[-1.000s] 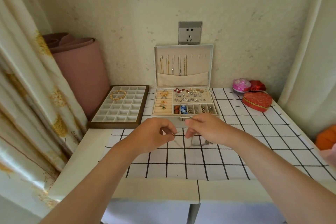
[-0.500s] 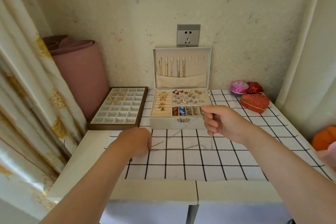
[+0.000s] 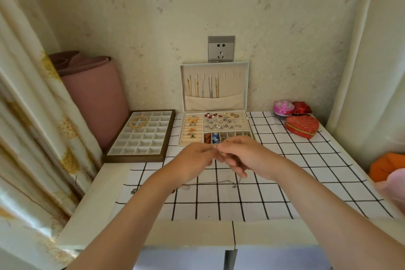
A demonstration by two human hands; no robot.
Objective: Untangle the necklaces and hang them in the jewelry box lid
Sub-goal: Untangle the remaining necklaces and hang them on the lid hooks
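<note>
1. Head view, the necklace: the silver necklace (image 3: 219,182) is in front of the open jewelry box (image 3: 242,119). Its upper part is gathered at the fingertips just above the box's front edge. The slack drops to the checked cloth (image 3: 306,160) and lies there in a line running left to right, partly hidden under the left wrist.
2. Head view, the grip: the left hand (image 3: 192,164) and right hand (image 3: 245,158) meet fingertip to fingertip. Each pinches the chain narrowly between thumb and forefinger, and the right hand's other fingers are curled under. The spot they pinch is too blurred to tell whether it is a clasp or a knot.
3. Head view, the lid: the lid (image 3: 214,103) stands upright against the wall. The hung necklaces (image 3: 203,86) drop straight down from the left hooks into its fabric pocket, and the hooks (image 3: 231,75) at the right are bare.
4. Head view, surroundings: left of the box sits a divided tray (image 3: 140,136) holding a gold bangle (image 3: 138,121), with a pink roll (image 3: 94,98) behind it. To the right are a heart-shaped box (image 3: 302,126) and a pink round box (image 3: 283,107). The box's trays of rings and earrings lie between the hands and the lid.
</note>
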